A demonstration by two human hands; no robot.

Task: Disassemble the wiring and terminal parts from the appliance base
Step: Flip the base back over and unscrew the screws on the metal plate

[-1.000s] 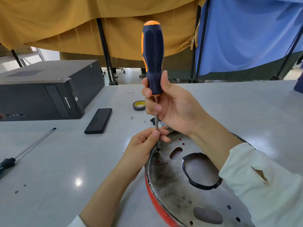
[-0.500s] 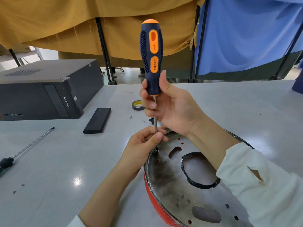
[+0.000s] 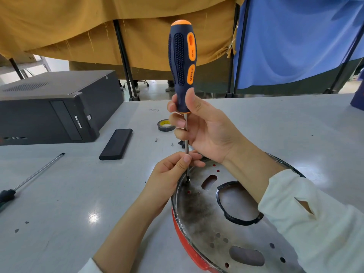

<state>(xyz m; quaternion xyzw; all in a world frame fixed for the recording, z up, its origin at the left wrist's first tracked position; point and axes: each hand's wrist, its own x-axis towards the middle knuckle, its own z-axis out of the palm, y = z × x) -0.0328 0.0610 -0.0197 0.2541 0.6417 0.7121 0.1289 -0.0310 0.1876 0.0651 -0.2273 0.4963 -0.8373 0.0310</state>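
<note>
1. At the far left, at 9 o'clock, a long-shafted second screwdriver (image 3: 29, 180) lies flat on the grey bench (image 3: 78, 194), its dark handle cut off by the frame edge.
2. At 10 o'clock a black computer case (image 3: 55, 109) lies on its side; the front panel reads "lenovo" in white letters.
3. Just right of the case, a flat black slab (image 3: 116, 144) rests on the bench, and past it a roll of tape (image 3: 165, 125) with a yellow inner ring.
4. The left hand (image 3: 173, 172) pinches the steel shaft of the screwdriver (image 3: 183, 62) between thumb and fingers, just above the tip.
5. The screwdriver stands upright near the centre, its tip set on a screw (image 3: 188, 179) at the appliance base's 10 o'clock edge. Its handle is dark blue with orange insets; one inset bears small print too fine to read surely.
6. The right hand (image 3: 199, 129) grips the lower end of the handle, fingers curled round it, thumb along the side.
7. The appliance base (image 3: 206, 223) sits on the bench at 5 o'clock: a round, tarnished metal plate with a red rim below, oval cut-outs, small round holes and a large central opening ringed in black.
8. A white sleeve (image 3: 315, 223) covers the right forearm at 4 o'clock.
</note>
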